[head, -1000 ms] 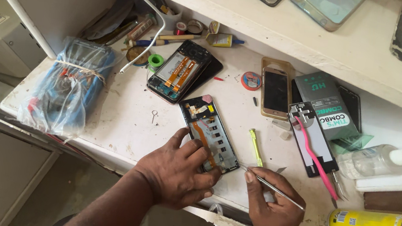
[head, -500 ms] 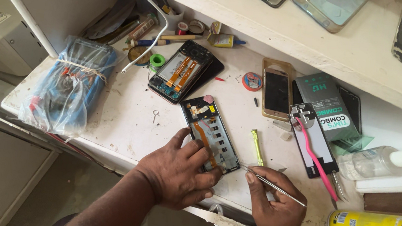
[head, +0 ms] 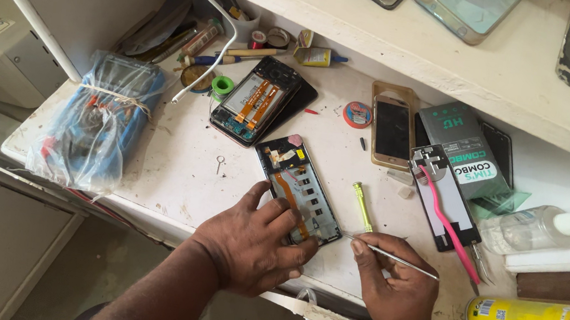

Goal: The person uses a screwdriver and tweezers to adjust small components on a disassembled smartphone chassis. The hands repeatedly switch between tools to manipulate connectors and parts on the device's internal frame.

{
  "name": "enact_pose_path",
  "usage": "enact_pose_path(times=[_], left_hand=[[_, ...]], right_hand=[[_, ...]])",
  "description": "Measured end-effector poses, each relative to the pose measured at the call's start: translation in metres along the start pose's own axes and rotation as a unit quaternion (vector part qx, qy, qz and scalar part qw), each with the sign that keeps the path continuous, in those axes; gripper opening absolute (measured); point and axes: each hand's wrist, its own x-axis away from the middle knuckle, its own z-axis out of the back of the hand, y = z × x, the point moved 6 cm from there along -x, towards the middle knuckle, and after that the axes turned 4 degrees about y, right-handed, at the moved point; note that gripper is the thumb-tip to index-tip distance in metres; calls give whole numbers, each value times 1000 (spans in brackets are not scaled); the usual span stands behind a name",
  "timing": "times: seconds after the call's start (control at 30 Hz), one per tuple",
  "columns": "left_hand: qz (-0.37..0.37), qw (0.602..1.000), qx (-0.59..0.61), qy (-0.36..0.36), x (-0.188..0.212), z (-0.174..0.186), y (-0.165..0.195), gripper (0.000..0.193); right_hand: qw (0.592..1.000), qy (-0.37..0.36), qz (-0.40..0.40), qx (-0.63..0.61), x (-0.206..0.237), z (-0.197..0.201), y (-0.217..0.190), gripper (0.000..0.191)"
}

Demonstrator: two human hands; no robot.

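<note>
Scuffed white counter point(head: 177, 177) under a white shelf, cluttered with tools and phone parts, head view only. Left hand point(head: 255, 241) presses flat on the lower end of an opened black phone frame with an orange ribbon cable point(head: 298, 186), lying near the counter's front edge, fingers spread over it; right hand point(head: 395, 291) pinches a thin metal pick point(head: 391, 256), tip touching the frame's lower right corner. Small yellow-green screwdriver point(head: 363, 206) lies just beside the frame, another opened phone point(head: 252, 104) further back.
</note>
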Motion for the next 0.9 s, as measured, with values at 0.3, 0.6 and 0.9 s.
enact_pose_path(times=[0.3,0.6,0.9], left_hand=[[12,999,-8,-31,0,-3,0,55],[11,1000,-3,-15,-1,-2,-1,57],[6,1000,-3,-1,-1,1,0,54]], right_hand=[[1000,-2,-18,-7,-2,3,7,19],[1000,-7,-14,7,-4,4,10,20],[1000,-13,-8,-18,-5,5,7,22]])
